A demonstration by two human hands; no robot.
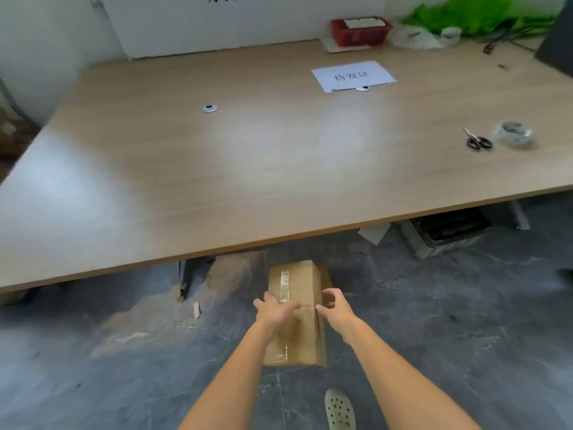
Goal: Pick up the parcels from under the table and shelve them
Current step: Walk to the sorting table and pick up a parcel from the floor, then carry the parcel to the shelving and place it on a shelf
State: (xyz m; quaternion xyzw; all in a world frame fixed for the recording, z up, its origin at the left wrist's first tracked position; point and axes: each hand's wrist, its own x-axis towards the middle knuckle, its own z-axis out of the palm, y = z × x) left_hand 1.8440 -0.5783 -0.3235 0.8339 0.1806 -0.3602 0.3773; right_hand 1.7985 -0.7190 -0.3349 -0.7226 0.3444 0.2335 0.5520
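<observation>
A brown cardboard parcel (299, 293) with clear tape along its top lies on the grey floor just in front of the wooden table's near edge (217, 246). My left hand (274, 310) rests flat on the parcel's top, fingers spread. At the parcel's right edge my right hand (333, 307) has its fingers curled and apart, touching or very close to the box. Neither hand has closed around it. More cardboard (229, 274) shows in the shadow under the table, behind the parcel.
On the table lie scissors (479, 141), a tape roll (513, 133), a paper sign (353, 76) and a red basket (359, 31). A grey crate (446, 234) sits under the table at the right. My shoe (339, 409) is on the floor near the parcel.
</observation>
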